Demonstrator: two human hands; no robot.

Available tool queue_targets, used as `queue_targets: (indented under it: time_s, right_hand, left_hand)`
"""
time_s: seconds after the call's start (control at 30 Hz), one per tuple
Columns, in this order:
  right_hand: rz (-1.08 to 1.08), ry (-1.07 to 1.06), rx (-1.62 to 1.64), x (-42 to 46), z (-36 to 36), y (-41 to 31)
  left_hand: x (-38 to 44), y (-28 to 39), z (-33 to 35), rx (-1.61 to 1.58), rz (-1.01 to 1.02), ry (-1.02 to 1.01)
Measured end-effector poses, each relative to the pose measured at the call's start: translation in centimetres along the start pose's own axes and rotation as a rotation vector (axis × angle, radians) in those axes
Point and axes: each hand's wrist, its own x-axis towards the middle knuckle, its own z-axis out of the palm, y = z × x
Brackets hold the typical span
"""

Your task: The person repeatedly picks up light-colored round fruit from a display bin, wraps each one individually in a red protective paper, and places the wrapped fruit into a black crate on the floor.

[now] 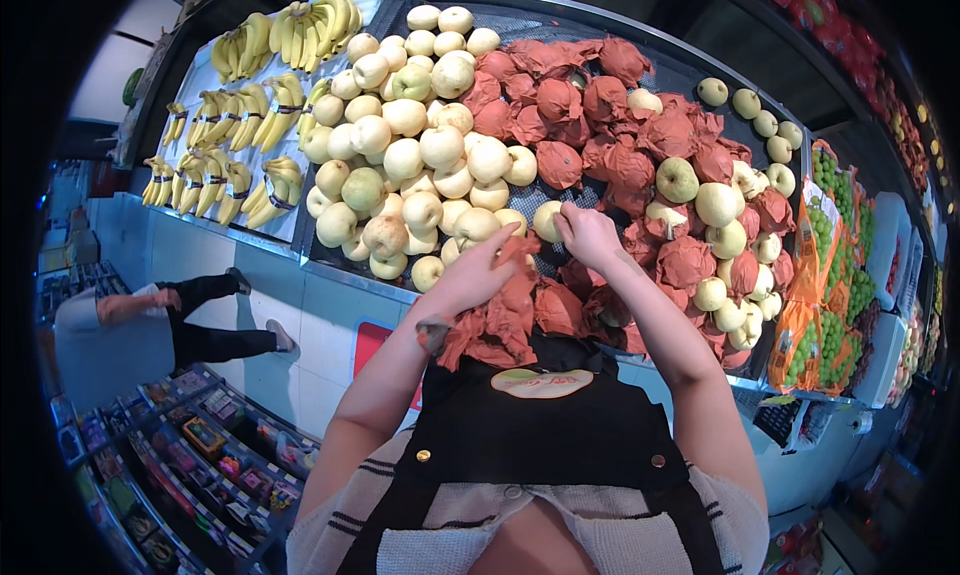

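Note:
My left hand (481, 273) holds a bunch of crumpled red paper wrappers (495, 320), which hang down in front of my apron. At the right side of a pale yellow pear (548, 222), the curled fingers of my right hand (589, 236) grip it; the fingertips are partly hidden. This pear is bare, above the black mesh of the display stand (555, 256). Left of my hands lies a large heap of unwrapped pale pears (441, 147). To the right and beyond are many pears still in red paper (667, 136), with bare ones (716, 204) among them.
Banana bunches (244, 117) lie on a white sheet at the left. Bagged green grapes (829, 267) stand at the right end. A metal edge (360, 281) runs along the stand's near side. Another person (127, 335) is in the aisle at left, beside low shelves (202, 447) of packaged goods.

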Motion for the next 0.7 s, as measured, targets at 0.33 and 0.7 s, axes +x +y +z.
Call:
queue_targets:
  time_s: [0.33, 0.7]
  right_hand:
    - [-0.242, -0.105, 0.062, -5.9, -7.0, -7.9]
    - [-0.326, -0.223, 0.391, -5.2, -8.4, -4.5]
  left_hand:
    - [1.1, 3.1, 4.3, 0.096, -0.114, 0.069]
    - [1.0, 3.8, 4.4, 0.050, 0.006, -0.069]
